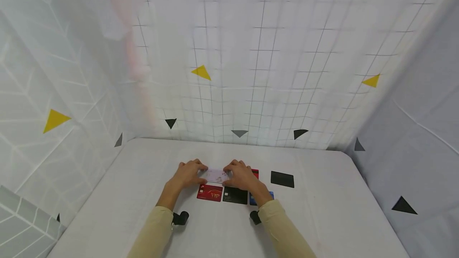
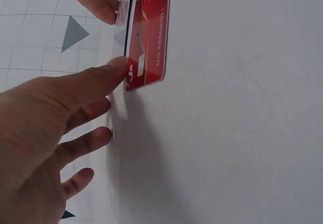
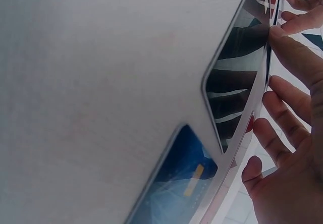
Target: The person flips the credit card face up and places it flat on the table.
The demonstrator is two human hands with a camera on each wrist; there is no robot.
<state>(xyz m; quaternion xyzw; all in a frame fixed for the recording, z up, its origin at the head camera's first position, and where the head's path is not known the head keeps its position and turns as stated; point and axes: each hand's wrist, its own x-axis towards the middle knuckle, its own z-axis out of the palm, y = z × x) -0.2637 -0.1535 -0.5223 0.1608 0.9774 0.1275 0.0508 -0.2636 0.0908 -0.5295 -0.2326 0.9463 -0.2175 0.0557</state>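
A pale card with a pink print [image 1: 216, 176] lies between both hands on the white table. My left hand [image 1: 186, 175] pinches its left end, thumb at the near edge and a finger at the far one. At the other end my right hand [image 1: 243, 176] grips it the same way. In the left wrist view the left thumb tip overlaps the corner of a red card [image 2: 148, 42], marked VIP in the head view. The right wrist view has the right thumb by the far edge of a black VIP card [image 3: 237, 72], other fingers loosely bent beyond.
A blue card [image 1: 271, 194] lies partly under the right wrist, right of the black one. Another red card [image 1: 255, 172] shows behind the right hand. A plain black card [image 1: 282, 179] is farther right. White sheets [image 1: 287, 51] with printed triangles surround the table [image 1: 322, 210].
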